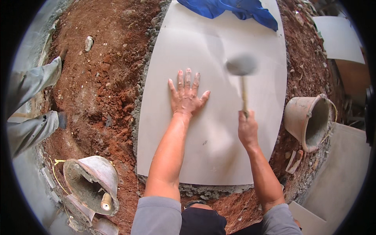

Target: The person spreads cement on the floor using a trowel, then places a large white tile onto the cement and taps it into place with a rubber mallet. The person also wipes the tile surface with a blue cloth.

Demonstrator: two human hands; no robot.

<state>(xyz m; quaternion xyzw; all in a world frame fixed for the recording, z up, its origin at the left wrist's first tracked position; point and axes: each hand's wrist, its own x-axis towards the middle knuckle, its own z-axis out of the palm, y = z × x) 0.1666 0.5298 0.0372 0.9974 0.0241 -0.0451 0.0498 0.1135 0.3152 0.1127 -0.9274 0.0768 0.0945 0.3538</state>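
Note:
Large pale floor tiles lie in a strip in front of me, on a rough grey mortar bed. My left hand rests flat on the tile surface with its fingers spread. In my right hand is the light handle of a mallet, gripped with closed fingers. The mallet's dark grey head is blurred by motion and hangs over the tile, to the right of my left hand. Whether it touches the tile I cannot tell. A bunched blue cloth lies at the tile strip's far end.
Reddish soil borders the tiles on both sides. At lower left, a mortar-crusted bucket lies tipped with a roller-like tool inside. Another tipped bucket sits at right, near loose tile pieces. Another person's trouser legs show at far left.

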